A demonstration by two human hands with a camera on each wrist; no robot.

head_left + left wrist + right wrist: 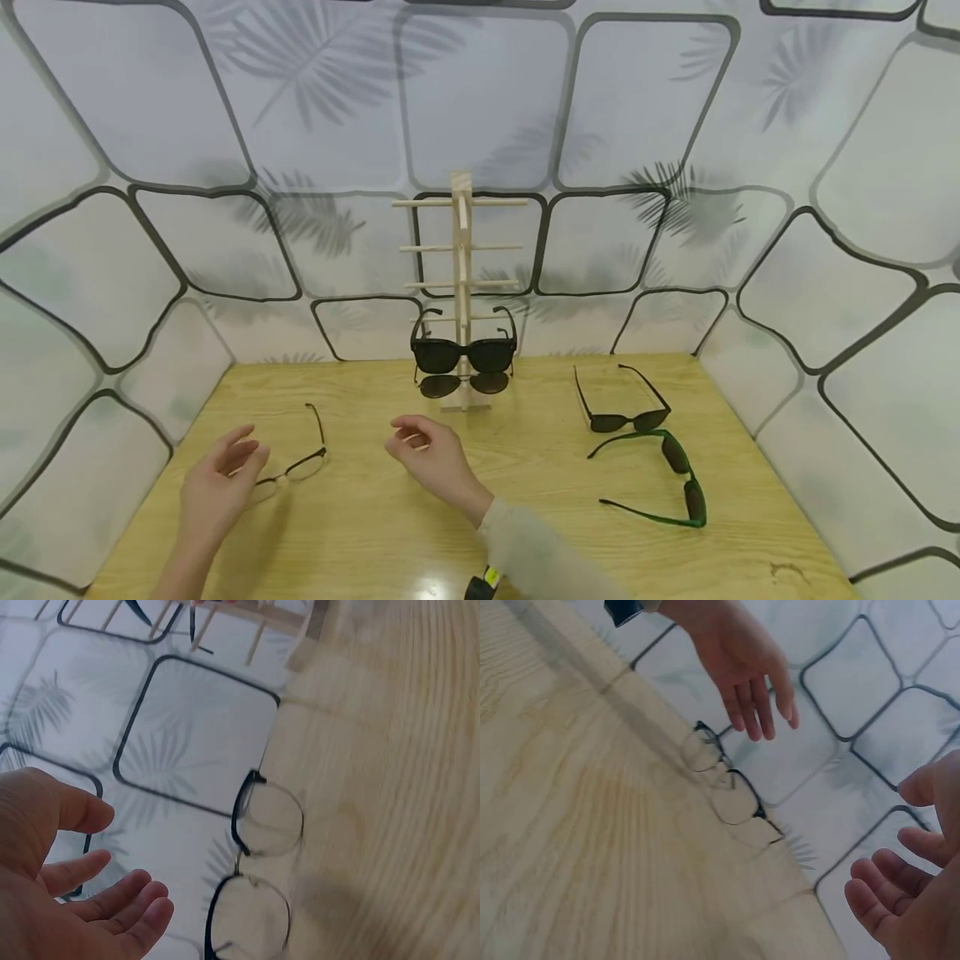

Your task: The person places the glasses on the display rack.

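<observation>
My left hand hovers over the left end of a pair of clear-lens eyeglasses with a dark browline frame. Its fingers are loosely bent and hold nothing; part of the glasses is hidden behind it. In the left wrist view the eyeglasses stand apart from the fingertips. My right hand is in the air near the middle of the table, fingers relaxed, with nothing in it. Behind it rises a wooden display stand carrying black sunglasses and, just below, dark-lensed sunglasses with a thin frame.
On the right of the wooden table lie black sunglasses and green-framed sunglasses, temples unfolded. Patterned cloth walls enclose the back and both sides. A dark object with a yellow mark is by the right sleeve.
</observation>
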